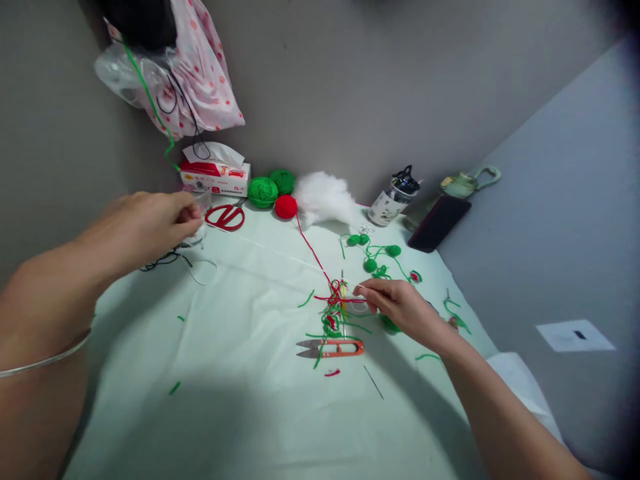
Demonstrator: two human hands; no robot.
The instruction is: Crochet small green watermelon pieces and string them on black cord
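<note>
A thin white thread (270, 249) stretches across the table between my two hands. My left hand (150, 217), raised at the left near red-handled scissors (225, 217), pinches one part of it. At the right, my right hand (400, 308) has its fingers closed on the thread's other part. Close beside those fingertips lies a tangle of red yarn (336, 292) and green yarn pieces, with a small red-and-green crocheted piece (331, 323) among them. Orange-handled thread snips (345, 347) rest just below, and a needle (373, 382) lies nearer to me.
Along the wall stand a tissue box (215, 177), green yarn balls (263, 192), a red yarn ball (286, 207), white stuffing (325, 200) and a jar (390, 202). A phone (440, 223) leans by a green bottle (460, 185). Small green balls (370, 265) lie behind my right hand.
</note>
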